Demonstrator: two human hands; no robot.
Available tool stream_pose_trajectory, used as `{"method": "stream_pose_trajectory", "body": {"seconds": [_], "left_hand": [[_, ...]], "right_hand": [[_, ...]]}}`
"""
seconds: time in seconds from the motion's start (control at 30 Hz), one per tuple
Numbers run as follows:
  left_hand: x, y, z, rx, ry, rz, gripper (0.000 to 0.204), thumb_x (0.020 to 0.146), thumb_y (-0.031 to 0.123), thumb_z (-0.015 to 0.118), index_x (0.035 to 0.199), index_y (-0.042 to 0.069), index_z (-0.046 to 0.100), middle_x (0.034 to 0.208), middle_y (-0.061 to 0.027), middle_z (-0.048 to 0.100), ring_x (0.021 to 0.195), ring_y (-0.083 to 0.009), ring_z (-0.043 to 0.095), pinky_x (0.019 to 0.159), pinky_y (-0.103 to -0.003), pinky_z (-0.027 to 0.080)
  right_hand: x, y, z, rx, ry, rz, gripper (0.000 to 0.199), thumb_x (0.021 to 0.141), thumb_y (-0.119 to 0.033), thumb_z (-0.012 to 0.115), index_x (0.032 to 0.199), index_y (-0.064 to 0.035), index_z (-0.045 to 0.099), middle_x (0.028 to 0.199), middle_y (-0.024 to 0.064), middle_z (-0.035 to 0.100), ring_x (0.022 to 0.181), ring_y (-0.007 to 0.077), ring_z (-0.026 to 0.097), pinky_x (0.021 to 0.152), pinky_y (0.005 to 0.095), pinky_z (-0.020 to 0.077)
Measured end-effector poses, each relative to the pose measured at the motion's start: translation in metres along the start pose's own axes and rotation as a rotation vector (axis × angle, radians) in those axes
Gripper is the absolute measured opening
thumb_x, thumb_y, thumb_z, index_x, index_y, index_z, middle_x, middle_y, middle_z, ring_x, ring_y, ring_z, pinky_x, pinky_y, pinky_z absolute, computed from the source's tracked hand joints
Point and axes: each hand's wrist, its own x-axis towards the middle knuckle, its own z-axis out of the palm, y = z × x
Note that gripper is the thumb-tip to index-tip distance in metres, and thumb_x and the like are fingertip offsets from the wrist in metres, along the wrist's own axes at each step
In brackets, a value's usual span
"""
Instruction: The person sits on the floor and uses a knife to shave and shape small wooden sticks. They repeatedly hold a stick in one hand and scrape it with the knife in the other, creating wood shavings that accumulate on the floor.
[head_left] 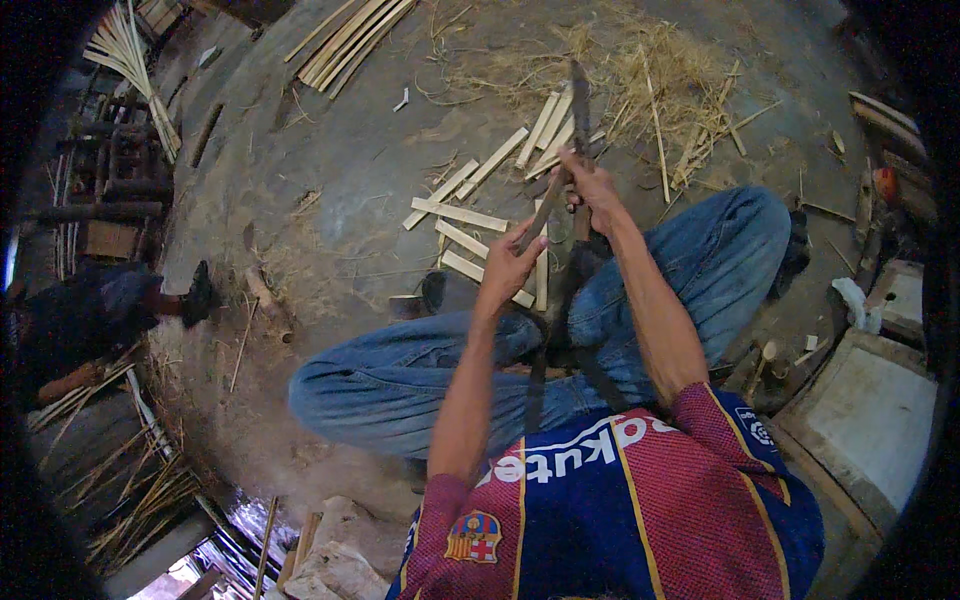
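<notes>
My left hand (513, 262) is closed around the lower end of a narrow brownish strip (546, 208), which looks like split bamboo or wood. It slants up toward my right hand (593, 190). That hand grips a long knife (579, 105) with a dark blade pointing away from me. The strip's upper end meets the fingers of my right hand, and I cannot see the exact contact with the blade. Several short pale strips (460, 214) lie on the ground just beyond and left of my hands. A few more pale strips (546, 128) lie beside the blade.
I sit with jeans-clad legs (400, 375) folded around the work. Straw-like shavings (670, 85) cover the ground at far right. Longer pale strips (350, 45) lie at far left. Another person's foot (198, 292) shows at left. A pale flat-topped block (855, 410) stands at right.
</notes>
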Motion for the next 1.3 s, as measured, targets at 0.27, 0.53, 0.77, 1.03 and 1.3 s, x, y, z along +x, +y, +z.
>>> {"method": "stream_pose_trajectory", "body": {"seconds": [0.27,0.53,0.77,1.03,1.3], "left_hand": [[0.008,-0.005,0.006,0.637,0.359,0.3,0.048,0.081,0.031,0.073,0.12,0.003,0.062,0.088,-0.0185,0.066,0.08,-0.0349,0.063,0.072,-0.043,0.049],[0.022,-0.025,-0.056,0.238,0.637,0.225,0.021,0.093,0.017,0.059,0.104,-0.001,0.061,0.097,-0.0171,0.067,0.09,-0.0263,0.066,0.072,-0.041,0.052],[0.033,-0.035,-0.093,-0.355,0.811,0.187,0.02,0.096,0.012,0.054,0.111,-0.001,0.057,0.102,-0.0109,0.067,0.099,-0.0206,0.064,0.081,-0.033,0.053],[0.036,-0.052,-0.088,-0.384,0.912,0.177,0.024,0.099,0.021,0.052,0.11,0.001,0.059,0.107,-0.0106,0.064,0.097,-0.0197,0.062,0.082,-0.033,0.052],[0.03,-0.039,-0.095,-0.097,0.963,0.159,0.025,0.1,0.018,0.046,0.109,-0.002,0.058,0.106,-0.0113,0.064,0.098,-0.0217,0.063,0.084,-0.036,0.053]], "right_hand": [[-0.017,0.025,0.036,-0.538,0.019,-0.539,0.043,0.08,-0.042,0.075,0.088,0.0006,0.068,0.071,0.0065,0.067,0.064,0.0169,0.063,0.061,0.0336,0.0499],[-0.042,0.032,0.049,-0.849,-0.137,-0.335,0.06,0.08,-0.055,0.069,0.072,0.0037,0.064,0.067,0.019,0.063,0.063,0.0313,0.061,0.062,0.0441,0.0471],[-0.034,0.058,0.036,-1.009,-0.23,-0.284,0.061,0.081,-0.057,0.067,0.086,0.0036,0.069,0.074,0.0234,0.064,0.072,0.0357,0.065,0.069,0.0467,0.05],[-0.027,0.079,0.038,-1.063,-0.245,-0.219,0.064,0.081,-0.06,0.065,0.097,0.0024,0.069,0.088,0.0273,0.066,0.088,0.0414,0.065,0.079,0.0481,0.0507],[-0.034,0.089,0.034,-1.056,-0.269,-0.288,0.068,0.086,-0.059,0.057,0.106,0.0061,0.063,0.097,0.03,0.066,0.09,0.0462,0.065,0.08,0.0505,0.052]]}}
